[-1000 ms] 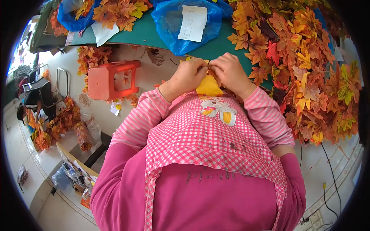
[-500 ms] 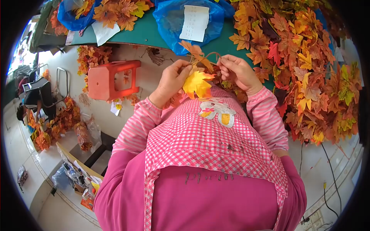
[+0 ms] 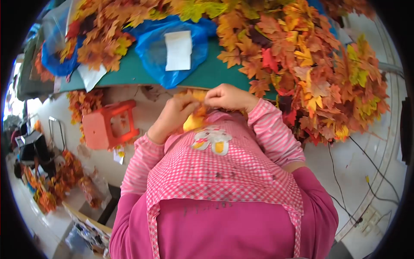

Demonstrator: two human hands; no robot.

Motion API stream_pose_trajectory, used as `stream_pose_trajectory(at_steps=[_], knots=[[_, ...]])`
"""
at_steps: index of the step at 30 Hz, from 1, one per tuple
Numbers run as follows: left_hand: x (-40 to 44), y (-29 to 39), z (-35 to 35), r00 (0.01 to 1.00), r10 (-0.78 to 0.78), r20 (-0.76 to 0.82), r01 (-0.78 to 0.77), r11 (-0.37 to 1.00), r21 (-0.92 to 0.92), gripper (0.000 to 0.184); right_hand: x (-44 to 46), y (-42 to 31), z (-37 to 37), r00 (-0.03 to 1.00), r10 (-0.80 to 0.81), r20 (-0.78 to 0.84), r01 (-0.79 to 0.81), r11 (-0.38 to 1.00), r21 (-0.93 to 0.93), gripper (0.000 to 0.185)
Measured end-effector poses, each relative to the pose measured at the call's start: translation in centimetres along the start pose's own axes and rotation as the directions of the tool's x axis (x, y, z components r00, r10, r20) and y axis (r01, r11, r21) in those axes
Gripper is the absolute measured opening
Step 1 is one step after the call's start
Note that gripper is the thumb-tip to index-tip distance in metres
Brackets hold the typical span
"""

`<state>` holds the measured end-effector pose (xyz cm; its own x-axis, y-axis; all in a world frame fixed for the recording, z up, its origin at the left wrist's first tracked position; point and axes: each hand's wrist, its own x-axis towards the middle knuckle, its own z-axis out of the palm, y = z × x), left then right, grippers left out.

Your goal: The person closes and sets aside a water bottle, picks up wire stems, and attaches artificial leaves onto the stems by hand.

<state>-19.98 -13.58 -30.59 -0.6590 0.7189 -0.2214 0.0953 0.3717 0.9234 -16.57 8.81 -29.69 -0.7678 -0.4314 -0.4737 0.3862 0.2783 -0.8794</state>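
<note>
My left hand (image 3: 173,115), fingers closed, grips a sprig of artificial maple leaves in front of the apron's chest. A yellow leaf (image 3: 193,123) of that sprig hangs below the fingers, and blurred orange leaf (image 3: 199,95) shows above them. Close beside it, my right hand (image 3: 229,96) is closed in a pinch at the same sprig, its fingertips nearly touching the left ones. The thin stem between the fingers is hidden by the hands and blur. A pink checked apron (image 3: 207,172) lies under both hands.
Ahead stands a green table (image 3: 142,77) bearing a blue plastic bag (image 3: 151,47) with a white paper (image 3: 178,51) on it. Heaped maple leaf garlands (image 3: 310,77) spill over its right side. A red stool (image 3: 97,129) is at left; black cables (image 3: 338,177) trail over the floor at right.
My right hand has come in against my left, and the stem loop that showed between them is now out of sight. The view has shifted, so the table appears lower and further left.
</note>
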Motion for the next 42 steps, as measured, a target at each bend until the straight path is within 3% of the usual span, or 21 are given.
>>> stream_pose_trajectory(at_steps=[2, 5, 9, 10, 12, 13, 14, 15, 18, 19, 20, 24, 26, 29, 32, 33, 36, 37, 38, 40, 42], knots=[[0.5, -0.5, 0.1, 0.970, -0.090, 0.225, 0.123, 0.984, -0.132, 0.018, -0.8, -0.3, -1.1, 0.996, -0.027, 0.085, 0.045, 0.976, -0.212, 0.024], [1.1, 0.5, 0.5, 0.794, -0.232, 0.561, 0.497, 0.779, -0.381, 0.023, -0.7, -0.3, -1.9, 0.995, 0.082, 0.060, -0.070, 0.982, -0.173, 0.028], [1.8, 0.2, 2.8, 0.887, -0.312, 0.340, 0.459, 0.671, -0.583, 0.018, -1.0, 1.0, -3.0, 0.955, 0.236, -0.179, -0.233, 0.972, 0.033, 0.028], [2.2, -0.2, 3.0, 0.902, -0.314, 0.297, 0.431, 0.703, -0.566, 0.017, -0.9, 2.3, -4.2, 0.952, -0.033, -0.303, -0.044, 0.969, -0.244, 0.027], [2.4, -1.3, 2.5, 0.922, -0.338, 0.187, 0.384, 0.757, -0.528, 0.016, -1.7, 3.2, -7.3, 0.690, -0.235, -0.684, 0.057, 0.960, -0.273, 0.026], [2.4, -1.3, 2.8, 0.923, -0.362, 0.132, 0.374, 0.756, -0.538, 0.017, -2.2, 2.4, -9.2, 0.617, 0.042, -0.786, 0.059, 0.993, 0.100, 0.022], [2.2, -1.8, 3.2, 0.941, -0.334, 0.060, 0.320, 0.817, -0.480, 0.016, -1.5, 5.0, -12.5, 0.360, -0.362, -0.860, 0.131, 0.932, -0.337, 0.020], [2.2, -2.4, 3.7, 0.955, -0.298, -0.007, 0.269, 0.871, -0.410, 0.016, -0.5, 8.3, -16.4, 0.191, -0.278, -0.941, 0.092, 0.960, -0.265, 0.022], [2.1, -2.2, 4.4, 0.975, -0.195, -0.103, 0.171, 0.963, -0.208, 0.016, -0.6, 11.0, -22.8, -0.053, -0.472, -0.880, -0.365, 0.830, -0.423, 0.042], [2.0, -1.8, 4.4, 0.982, -0.157, -0.106, 0.141, 0.980, -0.142, 0.017, -1.4, 9.8, -23.1, 0.102, -0.276, -0.956, -0.420, 0.859, -0.293, 0.036], [1.9, -1.1, 4.2, 0.980, -0.177, -0.092, 0.166, 0.979, -0.119, 0.017, -1.2, 9.6, -23.5, 0.111, -0.179, -0.978, -0.513, 0.832, -0.210, 0.032], [2.0, -0.8, 4.0, 0.988, -0.103, -0.113, 0.103, 0.995, -0.002, 0.018, -1.9, 7.6, -22.8, 0.061, -0.199, -0.978, -0.094, 0.974, -0.204, 0.031], [2.2, -1.1, 4.1, 0.989, -0.050, -0.142, 0.057, 0.997, 0.045, 0.018, -1.8, 7.5, -22.6, 0.072, -0.332, -0.941, -0.210, 0.917, -0.340, 0.033], [2.6, -1.0, 4.0, 0.995, -0.030, -0.099, 0.039, 0.995, 0.091, 0.018, -1.8, 7.2, -22.0, 0.296, -0.245, -0.923, -0.503, 0.781, -0.369, 0.033], [2.9, -1.0, 4.0, 0.995, 0.011, -0.096, 0.004, 0.987, 0.159, 0.017, -2.1, 8.4, -22.1, 0.166, -0.113, -0.980, -0.445, 0.878, -0.177, 0.030], [2.9, -0.8, 4.0, 0.994, 0.014, -0.106, 0.014, 0.966, 0.258, 0.016, -2.1, 8.7, -22.1, 0.080, -0.282, -0.956, -0.226, 0.929, -0.293, 0.026], [2.9, 0.3, 3.7, 0.988, 0.080, -0.130, -0.014, 0.895, 0.446, 0.013, -2.4, 6.6, -21.5, -0.055, -0.322, -0.945, 0.177, 0.928, -0.327, 0.025], [3.1, 0.8, 3.5, 0.980, 0.137, -0.141, -0.062, 0.894, 0.444, 0.011, -2.7, 3.7, -19.1, 0.015, -0.370, -0.929, 0.191, 0.913, -0.361, 0.024], [3.3, 1.3, 3.3, 0.969, 0.195, -0.151, -0.110, 0.890, 0.442, 0.010, -2.5, 3.0, -17.9, 0.199, -0.384, -0.902, 0.283, 0.903, -0.322, 0.022], [4.0, 2.4, 2.7, 0.906, 0.370, -0.205, -0.233, 0.841, 0.488, 0.011, -2.5, 0.0, -13.6, 0.636, -0.335, -0.696, 0.116, 0.932, -0.343, 0.017], [4.7, 3.1, 2.4, 0.817, 0.514, -0.260, -0.312, 0.775, 0.550, 0.013, -1.7, -0.4, -9.3, 0.822, -0.436, -0.366, 0.177, 0.807, -0.563, 0.018]])
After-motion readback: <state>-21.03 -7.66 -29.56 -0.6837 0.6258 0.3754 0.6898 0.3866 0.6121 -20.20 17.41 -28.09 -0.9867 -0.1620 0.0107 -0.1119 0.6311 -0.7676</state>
